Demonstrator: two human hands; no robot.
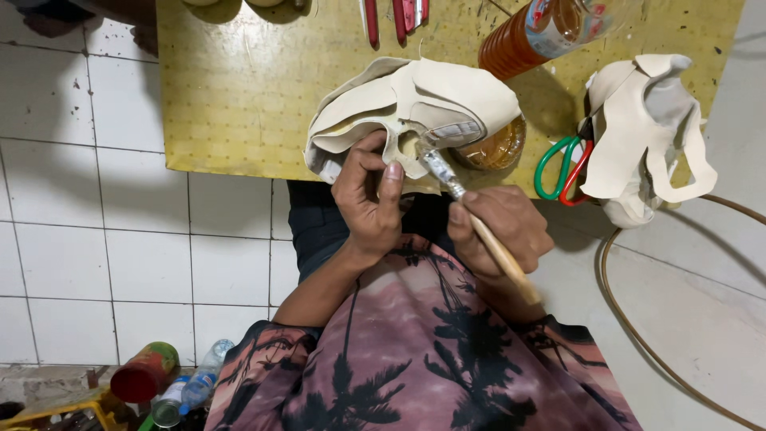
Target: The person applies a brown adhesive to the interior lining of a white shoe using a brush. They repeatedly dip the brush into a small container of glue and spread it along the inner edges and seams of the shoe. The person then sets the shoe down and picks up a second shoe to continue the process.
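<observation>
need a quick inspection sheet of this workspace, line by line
surface: yellow perforated board, scuffed, set over white floor tiles
job's things: cream shoe upper at the board's front edge; brush with its tip at the upper
clutter: second cream upper, scissors, amber bottle lying down, glue jar, red tools
grippers: left hand pinches the upper's edge; right hand grips the brush handle
cables: brown hose curving over the floor
surroundings: can and plastic bottles on the floor
</observation>
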